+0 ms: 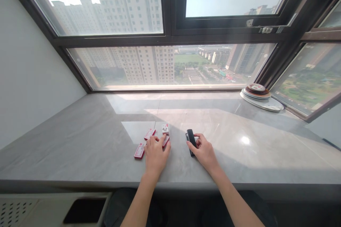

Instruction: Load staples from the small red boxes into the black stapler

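Four sm. boxes (pixel 139 151) on counter (pixel 96 156) by L hand (pixel 156 154), can't tell if its fingers grip one; R hand (pixel 205 150) fingers clamped on blk stapler (pixel 190 138), rt. of boxes.

An oblong black stapler (pixel 191 137), flat red-and-white rectangular boxes (pixel 139 150), a small white box (pixel 165 128) printed with dark and red marks, and a stone-like grey countertop (pixel 80 149), faintly mottled, are seen.

Left grip (pixel 156 152) over small boxes (pixel 139 150); right grip (pixel 205 152) holds black stapler (pixel 190 137)
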